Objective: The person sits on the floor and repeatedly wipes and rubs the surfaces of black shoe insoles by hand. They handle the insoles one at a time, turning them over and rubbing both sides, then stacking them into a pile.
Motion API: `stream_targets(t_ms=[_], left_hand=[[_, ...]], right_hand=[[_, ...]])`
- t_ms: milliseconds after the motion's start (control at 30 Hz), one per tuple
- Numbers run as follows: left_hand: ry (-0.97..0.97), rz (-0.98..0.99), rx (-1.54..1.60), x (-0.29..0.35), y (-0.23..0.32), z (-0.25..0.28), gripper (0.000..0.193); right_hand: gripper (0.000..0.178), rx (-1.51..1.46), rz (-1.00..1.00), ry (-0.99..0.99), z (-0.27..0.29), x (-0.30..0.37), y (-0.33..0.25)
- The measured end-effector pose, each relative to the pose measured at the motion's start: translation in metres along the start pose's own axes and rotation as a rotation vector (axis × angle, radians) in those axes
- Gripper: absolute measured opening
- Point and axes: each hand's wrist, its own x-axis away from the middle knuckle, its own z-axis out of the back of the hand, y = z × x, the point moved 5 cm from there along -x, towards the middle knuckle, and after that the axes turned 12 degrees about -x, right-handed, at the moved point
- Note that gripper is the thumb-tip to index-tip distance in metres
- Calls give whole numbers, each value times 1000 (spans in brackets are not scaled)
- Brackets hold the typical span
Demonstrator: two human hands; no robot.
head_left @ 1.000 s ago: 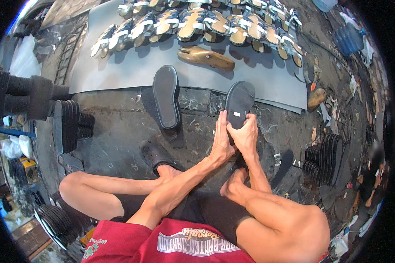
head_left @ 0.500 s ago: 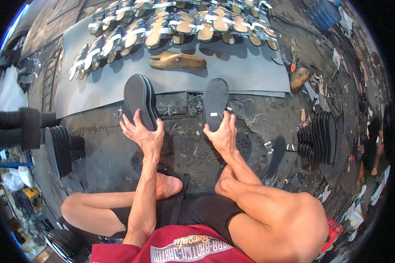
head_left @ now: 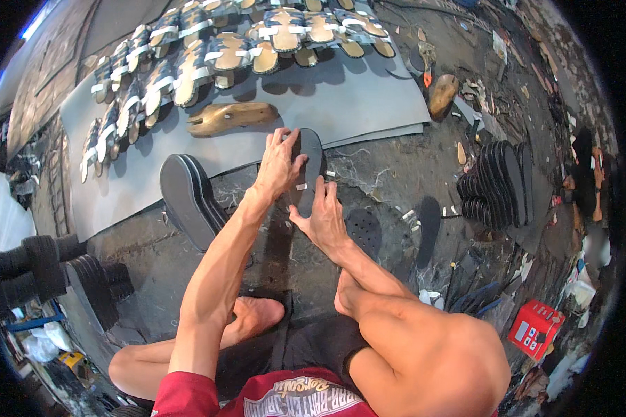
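Observation:
A single black shoe sole with a small white label on it is between my two hands, in front of me. My right hand grips its lower end, thumb on the left and fingers along the right edge. Bent over the sole's upper left side, my left hand has its fingertips near the toe end and its thumb on the face. To the left stands a stack of black soles, touched by neither hand.
Ahead, a grey sheet bears rows of sandals and a wooden shoe last. Another last lies to the right. Stacked soles stand at right, more at left. A red box sits near my right knee.
My left hand has let go of the sole stack at left and moved right onto the sole that my right hand holds. The view has shifted to the right.

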Motion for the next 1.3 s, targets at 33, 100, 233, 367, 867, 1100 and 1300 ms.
stream_targets(t_ms=[33,100,233,367,867,1100,1300], left_hand=[[3,5,3,0,0,-1,74],[0,38,38,-2,-6,0,74],[-10,52,63,-9,-13,3,71],[-18,46,77,-14,-13,3,68],[93,10,53,-14,-26,-6,66],[57,21,57,-16,-23,-5,66],[41,39,90,-17,-26,-5,67]], right_hand=[[96,12,6,9,1,1,0],[97,18,14,21,2,3,0],[98,45,76,21,2,4,-2],[98,35,49,23,2,2,1],[71,1,120,-209,51,37,3],[79,-28,135,-195,39,47,17],[74,-27,199,-185,42,42,15]])
